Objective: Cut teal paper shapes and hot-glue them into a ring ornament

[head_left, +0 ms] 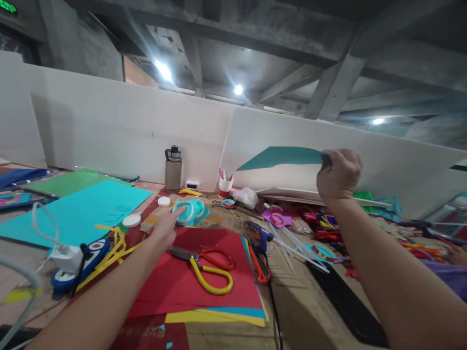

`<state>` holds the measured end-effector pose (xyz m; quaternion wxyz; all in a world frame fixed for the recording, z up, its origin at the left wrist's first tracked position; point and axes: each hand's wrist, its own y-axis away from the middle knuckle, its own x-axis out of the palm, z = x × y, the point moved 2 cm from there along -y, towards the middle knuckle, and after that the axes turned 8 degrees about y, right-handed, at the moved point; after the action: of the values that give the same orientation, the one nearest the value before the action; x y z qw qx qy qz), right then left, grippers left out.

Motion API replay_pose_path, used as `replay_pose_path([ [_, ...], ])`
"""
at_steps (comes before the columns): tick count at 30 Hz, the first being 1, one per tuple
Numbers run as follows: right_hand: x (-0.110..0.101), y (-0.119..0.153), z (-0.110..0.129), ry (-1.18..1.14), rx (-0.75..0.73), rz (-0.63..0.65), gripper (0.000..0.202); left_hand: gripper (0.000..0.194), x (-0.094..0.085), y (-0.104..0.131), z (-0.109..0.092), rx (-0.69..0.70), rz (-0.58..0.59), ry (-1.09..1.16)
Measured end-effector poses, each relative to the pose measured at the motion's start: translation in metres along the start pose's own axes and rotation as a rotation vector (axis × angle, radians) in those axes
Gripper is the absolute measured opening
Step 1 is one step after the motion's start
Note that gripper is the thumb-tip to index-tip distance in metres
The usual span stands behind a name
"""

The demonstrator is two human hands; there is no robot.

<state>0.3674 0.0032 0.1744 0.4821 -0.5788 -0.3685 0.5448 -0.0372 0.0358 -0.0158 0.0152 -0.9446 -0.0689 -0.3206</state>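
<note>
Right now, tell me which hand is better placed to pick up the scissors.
Left, I'd judge. The left hand is low and close to the scissors, though its fingertips are at a turquoise piece. The right hand is raised, farther off, and grips a teal sheet.

Left arm [109, 287] reaches up from lower left, its hand [168, 227] extended at centre left. Right arm [386, 257] rises from lower right, wrist bent, hand [340, 174] raised and pinching at upper right.
</note>
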Motion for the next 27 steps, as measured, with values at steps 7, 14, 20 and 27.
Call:
replay_pose_path([
  [7, 0.043, 0.021, -0.033, 0.172, -0.066, 0.202, 0.027, 0.024, -0.001, -0.003, 0.006, -0.058, -0.009, 0.033],
  [14, 0.066, 0.036, -0.035, 0.255, -0.124, 0.306, 0.028, 0.023, -0.001, -0.003, 0.008, -0.051, 0.020, -0.027],
  [20, 0.077, 0.044, -0.029, 0.319, -0.175, 0.464, 0.030, 0.024, 0.001, -0.003, 0.008, -0.050, 0.057, -0.056],
  [27, 0.089, 0.058, -0.017, 0.368, -0.201, 0.677, 0.032, 0.021, 0.002, -0.002, 0.004, -0.009, 0.034, -0.057],
])
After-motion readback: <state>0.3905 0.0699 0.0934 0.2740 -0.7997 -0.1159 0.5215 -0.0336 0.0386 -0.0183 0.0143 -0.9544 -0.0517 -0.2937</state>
